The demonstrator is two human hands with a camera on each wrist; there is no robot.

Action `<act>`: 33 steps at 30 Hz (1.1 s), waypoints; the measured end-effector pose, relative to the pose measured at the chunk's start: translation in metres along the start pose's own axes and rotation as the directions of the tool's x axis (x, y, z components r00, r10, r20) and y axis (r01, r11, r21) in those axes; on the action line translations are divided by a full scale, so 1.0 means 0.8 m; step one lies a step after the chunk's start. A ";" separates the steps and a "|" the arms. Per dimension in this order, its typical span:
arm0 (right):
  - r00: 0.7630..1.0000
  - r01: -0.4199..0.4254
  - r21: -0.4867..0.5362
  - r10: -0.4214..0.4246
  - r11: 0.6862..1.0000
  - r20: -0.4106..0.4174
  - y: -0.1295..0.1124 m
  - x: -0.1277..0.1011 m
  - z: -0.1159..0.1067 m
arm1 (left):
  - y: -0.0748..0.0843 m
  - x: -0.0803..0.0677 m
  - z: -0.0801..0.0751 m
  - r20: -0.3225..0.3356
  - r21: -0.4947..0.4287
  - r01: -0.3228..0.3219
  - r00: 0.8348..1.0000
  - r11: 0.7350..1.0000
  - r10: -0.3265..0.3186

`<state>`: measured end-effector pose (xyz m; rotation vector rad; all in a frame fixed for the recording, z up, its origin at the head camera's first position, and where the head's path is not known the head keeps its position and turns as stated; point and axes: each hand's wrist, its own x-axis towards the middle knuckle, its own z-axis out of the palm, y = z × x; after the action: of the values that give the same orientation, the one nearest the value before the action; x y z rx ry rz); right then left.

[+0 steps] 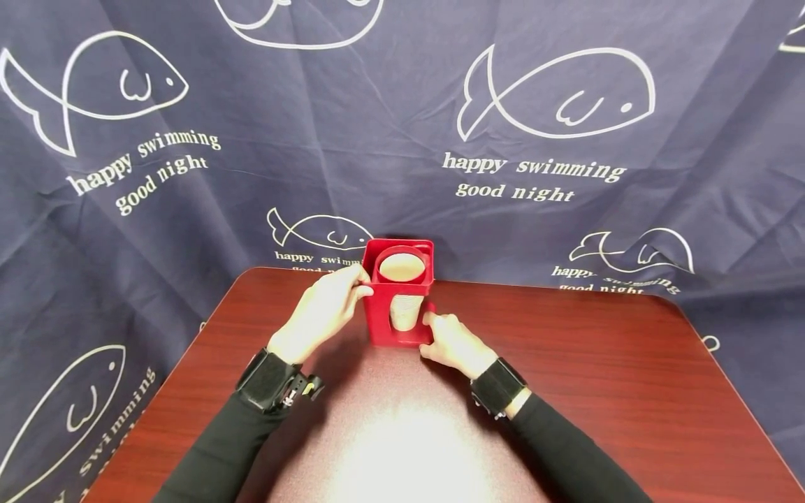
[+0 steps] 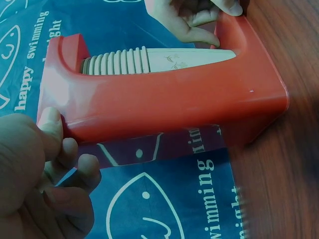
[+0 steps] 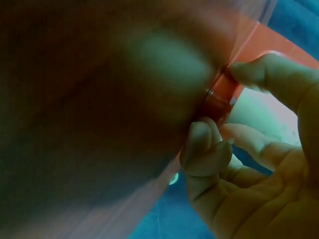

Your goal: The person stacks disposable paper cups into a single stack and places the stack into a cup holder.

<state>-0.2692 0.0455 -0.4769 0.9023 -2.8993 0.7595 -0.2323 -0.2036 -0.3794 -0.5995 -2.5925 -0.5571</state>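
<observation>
A red plastic cup holder (image 1: 379, 318) stands upright at the table's far edge, its front cut open. Inside it is a stack of pale paper cups (image 1: 405, 313); in the left wrist view their stacked rims (image 2: 119, 62) and a printed side show through the opening. My left hand (image 1: 321, 307) pinches the holder's upper left rim between thumb and fingers. Low on the right side, my right hand (image 1: 458, 344) grips the holder's bottom edge, with thumb and fingers on the red plastic (image 3: 219, 102) in the right wrist view.
The holder rests on a reddish-brown wooden table (image 1: 566, 363), with a bright glare near its front. Directly behind the far edge hangs a dark blue curtain (image 1: 390, 140) printed with white fish and lettering.
</observation>
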 end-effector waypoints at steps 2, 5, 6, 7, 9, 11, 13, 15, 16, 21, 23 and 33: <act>1.000 0.007 0.001 -0.007 1.000 -0.004 0.001 0.001 0.000 | -0.001 0.001 0.000 0.001 0.000 0.001 1.000 1.000 -0.001; 1.000 0.005 0.007 -0.005 1.000 -0.004 0.002 0.003 -0.001 | -0.003 0.003 0.002 0.000 0.000 0.004 1.000 1.000 -0.004; 1.000 0.003 0.008 -0.003 1.000 -0.003 0.002 0.003 -0.001 | -0.003 0.003 0.002 -0.001 0.000 0.005 1.000 1.000 -0.005; 1.000 0.001 0.011 -0.001 1.000 -0.002 0.002 0.004 -0.001 | -0.004 0.004 0.002 -0.001 0.001 0.006 1.000 1.000 -0.006; 1.000 -0.006 0.015 0.006 1.000 0.002 0.002 0.005 -0.002 | -0.004 0.005 0.002 0.000 0.002 0.006 1.000 1.000 -0.006; 1.000 -0.010 0.014 0.010 1.000 0.007 0.002 0.006 -0.002 | -0.004 0.006 0.001 0.000 -0.001 0.007 1.000 1.000 -0.007; 1.000 -0.012 0.015 0.012 1.000 0.009 0.003 0.007 -0.002 | -0.005 0.007 0.001 0.001 -0.004 0.004 1.000 1.000 -0.004; 1.000 -0.014 0.017 0.014 1.000 0.009 0.003 0.007 -0.002 | -0.006 0.008 0.001 0.002 -0.009 0.003 1.000 1.000 -0.003; 1.000 -0.014 0.020 0.014 1.000 0.009 0.003 0.008 -0.003 | -0.007 0.008 0.001 0.004 -0.009 0.003 1.000 1.000 -0.003; 1.000 -0.022 0.036 0.022 0.999 0.009 0.004 0.010 -0.003 | -0.010 0.011 0.003 0.006 -0.007 0.001 1.000 1.000 -0.001; 1.000 -0.024 0.044 0.024 0.999 0.009 0.005 0.012 -0.004 | -0.011 0.012 0.003 0.006 -0.005 0.002 1.000 1.000 -0.002; 0.995 -0.091 0.047 0.089 0.995 0.052 0.006 0.020 -0.005 | -0.012 0.016 0.001 0.014 0.028 -0.007 1.000 1.000 0.007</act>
<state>-0.2856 0.0421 -0.4729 0.8104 -2.9955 0.8295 -0.2476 -0.2068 -0.3765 -0.6052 -2.6062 -0.5151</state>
